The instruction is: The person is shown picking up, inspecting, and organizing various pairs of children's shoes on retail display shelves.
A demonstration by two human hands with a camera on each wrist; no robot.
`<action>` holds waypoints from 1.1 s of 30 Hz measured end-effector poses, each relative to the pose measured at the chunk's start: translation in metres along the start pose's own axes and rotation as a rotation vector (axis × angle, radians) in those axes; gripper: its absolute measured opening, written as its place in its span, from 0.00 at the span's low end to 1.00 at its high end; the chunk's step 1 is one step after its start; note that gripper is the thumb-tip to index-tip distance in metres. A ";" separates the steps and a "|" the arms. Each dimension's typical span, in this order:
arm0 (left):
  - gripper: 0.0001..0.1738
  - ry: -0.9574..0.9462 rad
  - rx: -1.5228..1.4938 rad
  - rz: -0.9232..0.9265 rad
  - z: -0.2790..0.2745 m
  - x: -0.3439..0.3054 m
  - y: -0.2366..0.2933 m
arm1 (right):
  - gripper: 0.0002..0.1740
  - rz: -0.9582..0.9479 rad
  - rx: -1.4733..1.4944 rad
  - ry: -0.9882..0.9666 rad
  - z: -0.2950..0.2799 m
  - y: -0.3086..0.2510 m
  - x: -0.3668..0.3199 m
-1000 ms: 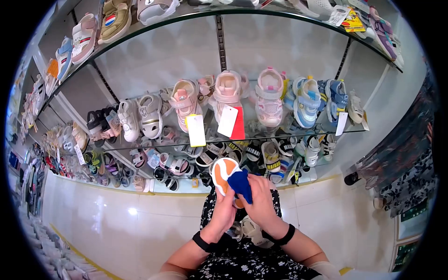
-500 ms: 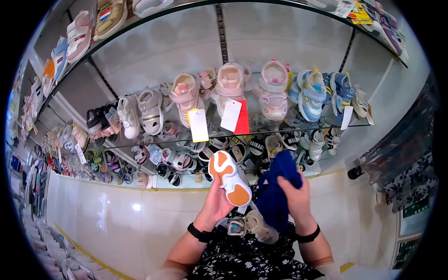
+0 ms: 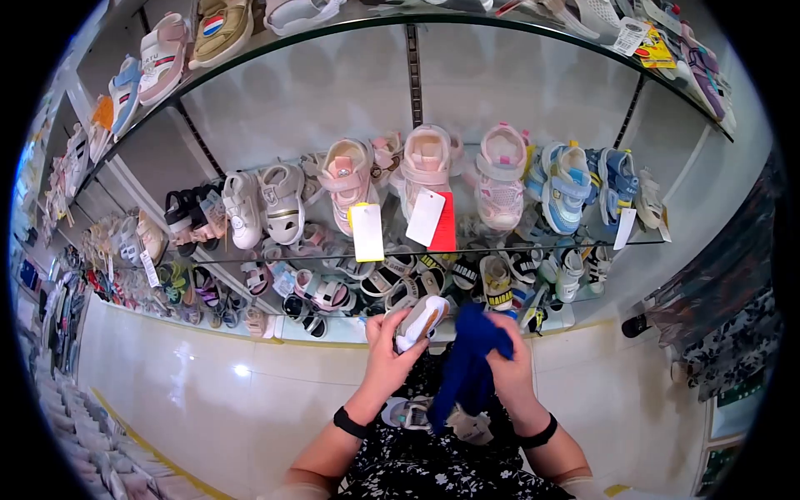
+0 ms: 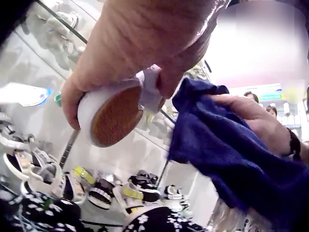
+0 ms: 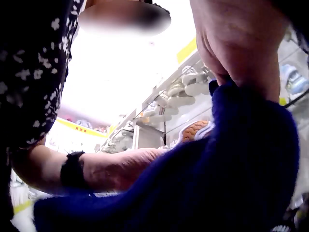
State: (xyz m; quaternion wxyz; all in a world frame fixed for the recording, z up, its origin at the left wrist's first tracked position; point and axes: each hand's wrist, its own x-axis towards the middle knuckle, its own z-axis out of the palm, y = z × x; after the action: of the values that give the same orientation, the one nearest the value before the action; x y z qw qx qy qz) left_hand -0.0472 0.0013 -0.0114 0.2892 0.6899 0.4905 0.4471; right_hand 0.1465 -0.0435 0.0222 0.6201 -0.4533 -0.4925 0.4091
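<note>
My left hand [image 3: 389, 353] grips a small white shoe [image 3: 414, 327] with an orange-brown sole, turned on its side in the head view. In the left wrist view the sole [image 4: 117, 116] shows below the fingers, and its tread faces the camera. To the right, my right hand [image 3: 510, 364] pinches a dark blue cloth [image 3: 467, 358] that hangs down. The cloth [image 4: 212, 140] is close beside the shoe, and whether they touch is unclear. In the right wrist view the cloth [image 5: 231, 159] covers much of the lower part.
Glass shelves [image 3: 317, 254] ahead hold rows of children's shoes, several with tags [image 3: 367, 233]. A pair of light shoes [image 3: 471, 427] lies on the lap, partly behind the cloth. Patterned dark fabric [image 3: 725, 333] hangs at the right, above a tiled floor [image 3: 200, 375].
The shoe has turned from sole-up to its side. The cloth came away from the shoe to the right, then moved back left near it, still held by my right hand.
</note>
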 end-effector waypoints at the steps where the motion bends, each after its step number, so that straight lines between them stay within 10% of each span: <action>1: 0.34 -0.019 -0.044 -0.007 0.004 -0.003 0.007 | 0.28 -0.114 -0.173 0.021 0.011 -0.021 0.007; 4: 0.34 0.010 -0.095 -0.011 0.027 -0.011 0.013 | 0.28 -0.501 -0.712 -0.054 0.035 -0.021 0.011; 8: 0.33 0.073 -0.107 -0.070 0.018 -0.014 0.016 | 0.31 -0.497 -0.703 -0.146 0.043 0.000 -0.010; 13: 0.31 -0.047 0.499 0.137 -0.009 -0.023 0.007 | 0.24 -0.008 -0.358 -0.260 -0.007 0.035 -0.024; 14: 0.31 -0.099 0.585 0.196 -0.012 -0.025 0.001 | 0.23 0.321 0.052 -0.146 -0.018 0.041 -0.022; 16: 0.30 -0.141 0.652 0.224 -0.013 -0.030 -0.002 | 0.22 0.336 0.178 -0.005 -0.018 0.013 -0.017; 18: 0.30 -0.184 0.660 0.214 -0.009 -0.033 0.000 | 0.26 -0.238 -0.591 -0.124 -0.003 -0.006 -0.017; 21: 0.30 -0.194 0.681 0.210 -0.009 -0.027 0.017 | 0.30 -0.430 -0.893 -0.383 0.025 -0.006 -0.025; 28: 0.30 -0.062 0.651 0.501 -0.030 -0.028 0.004 | 0.27 -0.033 -0.432 -0.025 -0.017 0.038 -0.006; 33: 0.26 -0.171 0.467 0.405 -0.034 -0.018 0.010 | 0.22 -0.394 -0.561 -0.241 0.004 0.011 -0.012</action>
State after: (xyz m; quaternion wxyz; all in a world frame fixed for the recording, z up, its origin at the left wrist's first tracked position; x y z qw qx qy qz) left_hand -0.0763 -0.0206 0.0052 0.0684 0.8563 0.4064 0.3113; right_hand 0.1400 -0.0514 0.0096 0.4759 -0.4506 -0.7332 0.1814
